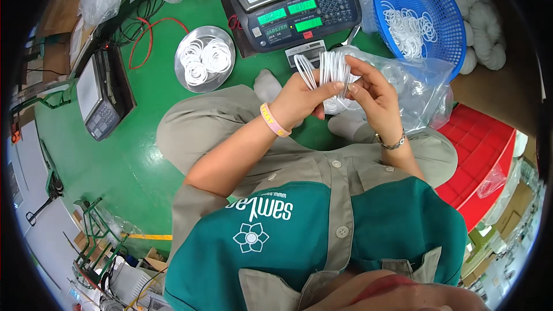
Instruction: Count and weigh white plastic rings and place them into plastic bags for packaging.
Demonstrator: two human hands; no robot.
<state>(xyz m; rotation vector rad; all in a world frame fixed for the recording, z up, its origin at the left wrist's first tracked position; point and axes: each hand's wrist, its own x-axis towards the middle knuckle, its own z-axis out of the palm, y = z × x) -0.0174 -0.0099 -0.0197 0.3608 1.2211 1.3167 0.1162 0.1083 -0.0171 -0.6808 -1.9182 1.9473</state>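
The likeliest trouble lies in the bundle of white rings [334, 68], held in the air above the person's lap, just off the near edge of the small scale [306, 55]. Only finger pressure seems to keep it together, so a loosened thumb could let the rings fan out and drop to the green floor [141, 115]. A few splayed rings [305, 71] stand apart at its left end; these look the first to slip or tangle. Rings falling on the right could slide into the folds of the clear plastic bag [423, 89], below the near rim of the blue basket [446, 11], and be hard to spot there.

The left hand [299, 93] grasps the bundle from the left, its thumb laid across the lower part and pointing right, its forearm slanting up from the lower left. The right hand [375, 93] comes in from the lower right with its wrist bent inward, fingers raised and curved, thumb and fingertips at the bundle's right end; whether they pinch rings or merely steady them, I cannot tell. The two thumb tips nearly meet at the bundle's lower right
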